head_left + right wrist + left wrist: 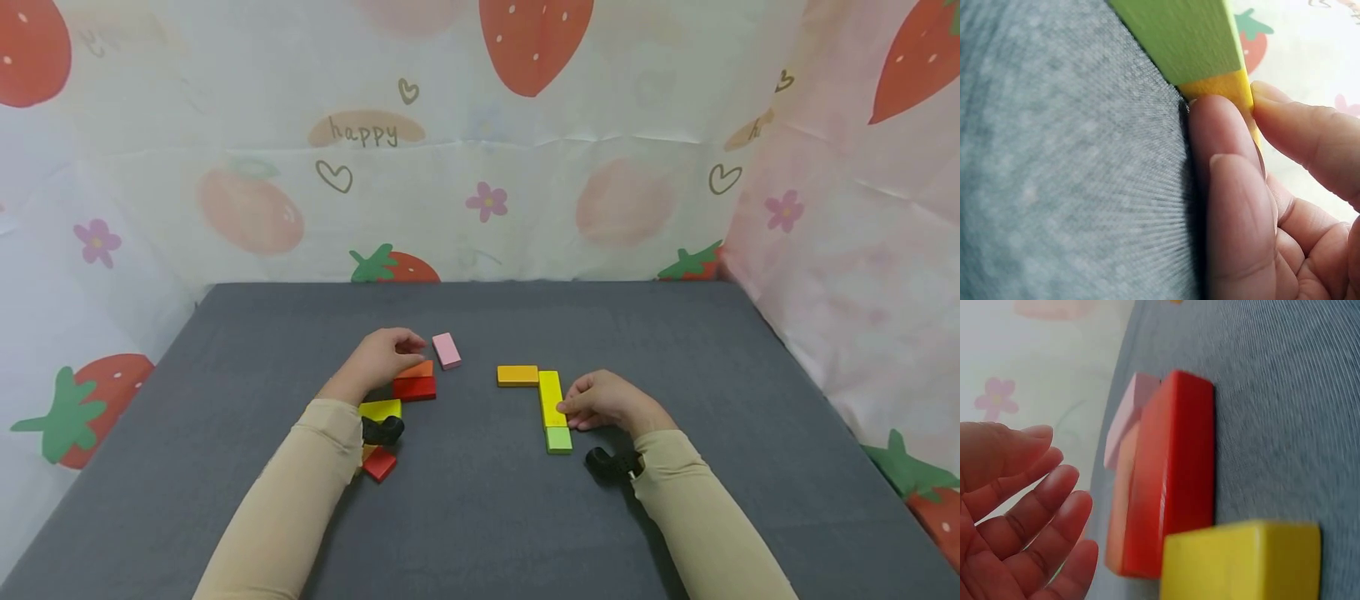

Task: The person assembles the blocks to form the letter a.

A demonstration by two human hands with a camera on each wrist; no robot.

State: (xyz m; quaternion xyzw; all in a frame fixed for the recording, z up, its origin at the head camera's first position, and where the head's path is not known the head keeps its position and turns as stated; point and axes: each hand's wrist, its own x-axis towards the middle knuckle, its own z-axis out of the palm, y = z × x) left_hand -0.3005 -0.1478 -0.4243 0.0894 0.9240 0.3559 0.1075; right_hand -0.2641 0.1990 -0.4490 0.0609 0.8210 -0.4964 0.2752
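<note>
My left hand [381,358] hovers by an orange block [417,370], its fingers loosely bent and holding nothing. In the left wrist view a gap shows between its fingertips and the blocks. Against the orange block lies a red block [1175,469]; a pink block [446,351] lies just past the fingertips. My right hand [611,402] pinches a yellow block [551,396] at its right side and top edge, fingers low by the cloth. A light green block [1191,40] meets the yellow block's near end. An amber block [517,377] lies crosswise at its far end.
Below the left wrist are another yellow block [381,409] and a red block [380,464], with an orange-yellow one [368,452] partly hidden by the sleeve. Grey cloth [480,517] covers the table. Printed curtains [487,150] stand along its back and sides.
</note>
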